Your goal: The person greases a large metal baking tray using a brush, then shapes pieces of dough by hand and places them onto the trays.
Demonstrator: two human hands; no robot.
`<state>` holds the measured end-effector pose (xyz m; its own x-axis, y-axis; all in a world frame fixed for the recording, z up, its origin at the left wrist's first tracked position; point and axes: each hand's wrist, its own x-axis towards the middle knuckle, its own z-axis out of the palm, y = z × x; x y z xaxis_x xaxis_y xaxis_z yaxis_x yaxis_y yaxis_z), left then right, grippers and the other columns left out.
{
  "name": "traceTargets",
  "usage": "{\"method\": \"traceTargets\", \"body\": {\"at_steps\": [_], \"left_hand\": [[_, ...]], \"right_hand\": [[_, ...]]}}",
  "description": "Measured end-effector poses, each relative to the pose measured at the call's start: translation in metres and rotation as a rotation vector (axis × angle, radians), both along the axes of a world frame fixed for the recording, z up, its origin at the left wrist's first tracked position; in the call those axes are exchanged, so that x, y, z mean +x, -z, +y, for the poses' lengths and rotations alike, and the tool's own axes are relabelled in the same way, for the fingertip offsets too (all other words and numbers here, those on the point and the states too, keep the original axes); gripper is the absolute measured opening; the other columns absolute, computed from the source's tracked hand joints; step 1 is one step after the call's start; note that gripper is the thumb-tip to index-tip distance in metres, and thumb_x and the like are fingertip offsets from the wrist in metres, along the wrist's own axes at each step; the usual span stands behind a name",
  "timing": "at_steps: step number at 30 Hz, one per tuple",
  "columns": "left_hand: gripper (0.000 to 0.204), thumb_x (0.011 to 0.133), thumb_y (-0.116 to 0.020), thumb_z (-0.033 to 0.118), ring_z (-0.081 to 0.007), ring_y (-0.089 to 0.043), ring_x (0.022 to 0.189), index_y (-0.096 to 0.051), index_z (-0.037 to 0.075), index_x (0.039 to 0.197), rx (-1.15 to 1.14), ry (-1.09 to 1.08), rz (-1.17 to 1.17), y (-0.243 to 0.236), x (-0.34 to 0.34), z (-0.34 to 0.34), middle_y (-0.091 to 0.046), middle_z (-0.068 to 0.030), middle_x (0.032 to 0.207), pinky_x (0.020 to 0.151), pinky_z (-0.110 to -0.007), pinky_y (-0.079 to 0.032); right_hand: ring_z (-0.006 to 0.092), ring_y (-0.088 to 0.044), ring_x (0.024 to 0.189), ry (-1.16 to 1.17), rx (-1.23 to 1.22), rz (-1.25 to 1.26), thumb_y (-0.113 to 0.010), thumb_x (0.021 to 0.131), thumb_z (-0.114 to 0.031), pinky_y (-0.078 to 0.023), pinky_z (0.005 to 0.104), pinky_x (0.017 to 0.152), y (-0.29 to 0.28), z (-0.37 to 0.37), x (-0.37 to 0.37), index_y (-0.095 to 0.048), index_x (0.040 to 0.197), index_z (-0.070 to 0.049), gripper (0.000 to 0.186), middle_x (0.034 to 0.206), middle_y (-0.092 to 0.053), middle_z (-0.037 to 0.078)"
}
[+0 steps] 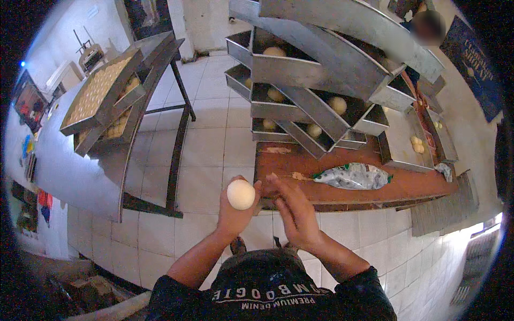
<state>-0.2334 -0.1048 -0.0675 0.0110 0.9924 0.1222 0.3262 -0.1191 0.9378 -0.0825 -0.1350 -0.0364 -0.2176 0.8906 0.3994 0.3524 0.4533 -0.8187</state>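
Just short of the wooden table (375, 190), your left hand (235, 211) grips a dough ball (241, 194); right hand (294, 211) open, fingers spread. Shaping step; next, likely a tray.

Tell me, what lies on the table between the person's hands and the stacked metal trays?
In the head view, a crumpled plastic bag lies on the brown table, between the right hand and the stacked trays.

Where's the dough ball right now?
In the head view, the dough ball sits in the left hand, just left of the open right hand, in front of the brown table's near edge.
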Motion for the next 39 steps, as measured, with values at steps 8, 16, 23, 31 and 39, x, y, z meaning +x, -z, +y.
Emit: {"method": "traceTargets", "body": {"at_steps": [8,16,23,31,39], "left_hand": [[0.026,0.06,-0.065,0.017,-0.0348,-0.047,0.074,-0.052,0.002,0.077,0.435,0.305,0.202,-0.02,-0.017,0.029,-0.047,-0.0135,0.074,0.063,-0.043,-0.038],[0.033,0.072,-0.067,0.018,-0.0283,-0.05,0.092,-0.052,0.006,0.099,0.452,0.381,0.14,-0.115,-0.037,0.077,-0.052,-0.012,0.098,0.084,-0.037,-0.039],[0.012,0.08,-0.057,0.007,-0.0132,-0.053,0.084,-0.055,0.002,0.091,0.69,0.038,0.038,-0.2,-0.08,0.18,-0.056,-0.0052,0.086,0.078,-0.027,-0.041],[0.013,0.085,-0.054,0.013,-0.0107,-0.053,0.082,-0.056,0.003,0.092,0.895,0.188,-0.034,-0.307,-0.07,0.343,-0.057,-0.0042,0.084,0.077,-0.028,-0.042],[0.02,0.087,-0.052,0.018,-0.0135,-0.055,0.086,-0.057,0.002,0.098,0.825,0.317,-0.035,-0.347,-0.059,0.458,-0.06,-0.0065,0.09,0.079,-0.03,-0.043]], "right_hand": [[0.0324,-0.048,0.104,-0.248,0.316,-0.433,-0.067,0.065,-0.005,-0.04,0.042,0.088,-0.046,0.022,-0.009,-0.051,0.116,-0.01,0.054,0.116,-0.047,0.015],[0.0269,-0.051,0.103,-0.409,0.193,-0.334,-0.074,0.061,-0.015,-0.043,0.0368,0.082,-0.201,0.052,0.078,-0.059,0.102,-0.009,0.044,0.114,-0.047,0.014],[0.0198,-0.049,0.105,0.221,0.542,-0.259,-0.066,0.071,-0.029,-0.039,0.0312,0.09,-0.316,0.137,0.114,-0.05,0.114,-0.002,0.053,0.118,-0.049,0.011],[0.0127,-0.052,0.091,0.307,0.602,-0.226,-0.061,0.079,-0.021,-0.043,0.0267,0.078,-0.397,0.3,0.086,-0.048,0.118,-0.004,0.044,0.107,-0.055,0.007],[0.0222,-0.056,0.089,0.733,0.524,-0.355,-0.054,0.083,-0.029,-0.044,0.0339,0.078,-0.407,0.434,0.055,-0.057,0.098,0.0,0.033,0.095,-0.06,0.015]]}}
